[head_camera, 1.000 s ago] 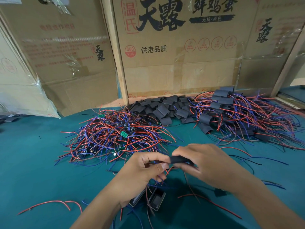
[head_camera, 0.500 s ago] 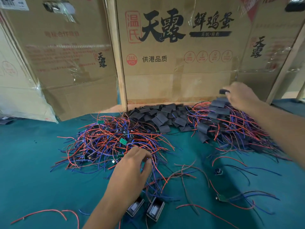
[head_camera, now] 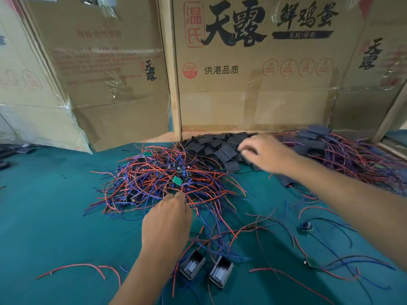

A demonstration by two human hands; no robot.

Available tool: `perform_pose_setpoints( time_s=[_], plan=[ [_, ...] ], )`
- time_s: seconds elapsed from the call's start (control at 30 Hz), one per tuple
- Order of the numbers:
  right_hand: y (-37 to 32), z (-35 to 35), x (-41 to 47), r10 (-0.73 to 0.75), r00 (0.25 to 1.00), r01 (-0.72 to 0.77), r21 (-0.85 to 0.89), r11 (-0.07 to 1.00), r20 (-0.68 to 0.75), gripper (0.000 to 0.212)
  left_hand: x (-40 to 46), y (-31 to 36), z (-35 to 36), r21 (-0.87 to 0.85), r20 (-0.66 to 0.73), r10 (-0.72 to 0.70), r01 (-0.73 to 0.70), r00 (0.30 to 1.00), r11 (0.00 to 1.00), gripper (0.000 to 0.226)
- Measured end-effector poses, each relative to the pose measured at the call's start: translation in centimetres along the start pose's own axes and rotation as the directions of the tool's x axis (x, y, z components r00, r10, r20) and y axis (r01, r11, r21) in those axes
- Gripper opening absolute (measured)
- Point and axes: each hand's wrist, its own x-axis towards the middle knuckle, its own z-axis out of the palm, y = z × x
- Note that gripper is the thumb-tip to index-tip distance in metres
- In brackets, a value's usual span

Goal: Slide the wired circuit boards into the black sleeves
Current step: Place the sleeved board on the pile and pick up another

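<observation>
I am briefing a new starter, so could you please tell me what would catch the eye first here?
The tangled heap of red and blue wired circuit boards at the centre of the teal table, with the left hand at its near edge. Behind it, the pile of flat black sleeves, which the right hand reaches over.

A teal green cloth-covered table ran back to a wall of tall brown cardboard cartons printed with large black and red Chinese characters, a pale wooden post standing upright between two of them. Clear plastic wrap hung over the leftmost cartons. At the near edge two small black rectangular open-topped housings with grey insides lay side by side on the cloth, and a few dark flat objects sat at the far left, too blurred to identify.
</observation>
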Motion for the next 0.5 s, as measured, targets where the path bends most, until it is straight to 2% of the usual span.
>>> perform_pose_setpoints(
  time_s=[0.07, 0.17, 0.2, 0.33, 0.5],
  plan=[
    [-4.3, 2.1, 0.5, -0.097, 0.995, 0.094, 0.113, 0.989, 0.022, 0.018, 0.2, -0.3, 0.3, 0.041, 0.023, -0.042, 0.041, 0.999, 0.998, 0.020],
    [-9.9, 4.9, 1.5, -0.102, 0.994, 0.092, 0.237, 0.967, 0.031, 0.012, 0.5, -0.8, 0.6, 0.088, 0.048, -0.104, 0.100, 0.993, 0.991, 0.016],
    [-11.3, 5.8, 2.0, -0.090, 0.995, 0.080, 0.204, 0.976, 0.037, 0.016, 0.6, -1.1, 0.6, 0.093, 0.047, -0.122, 0.117, 0.991, 0.989, 0.015],
    [-14.9, 8.9, 3.0, -0.069, 0.997, 0.070, -0.123, 0.990, 0.017, 0.043, 0.9, -2.3, 0.8, 0.090, 0.022, -0.161, 0.158, 0.987, 0.983, 0.016],
    [-15.5, 9.7, 3.3, -0.099, 0.992, 0.082, -0.201, 0.976, -0.073, 0.032, 1.2, -2.6, 1.0, 0.084, -0.024, -0.162, 0.163, 0.987, 0.983, 0.020]
  ],
)
